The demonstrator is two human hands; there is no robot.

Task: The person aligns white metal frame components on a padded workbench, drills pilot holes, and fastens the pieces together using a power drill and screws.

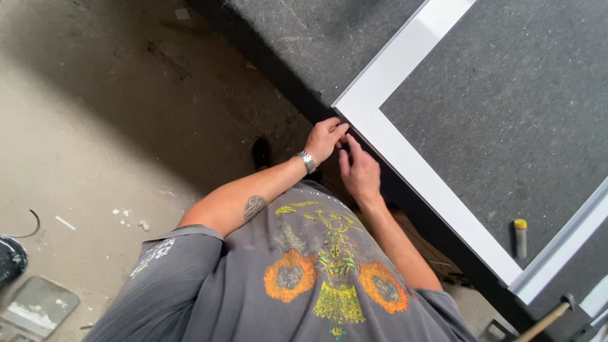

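Observation:
A white window frame (415,168) lies flat on a dark grey felt-covered workbench (500,107). Both hands are at the frame's near corner. My left hand (325,137), with a metal watch on the wrist, has its fingertips pinched against the outer edge of the corner. My right hand (358,171) sits just beside it, fingers pointing up along the frame's outer side and touching it. Whether either hand holds something small is hidden by the fingers.
A grey cylinder with a yellow cap (520,237) lies on the felt inside the frame. A wooden-handled hammer (550,318) sticks out at the bottom right. The concrete floor (95,139) to the left carries small debris, a flat metal piece (37,308) and a dark shoe (261,152).

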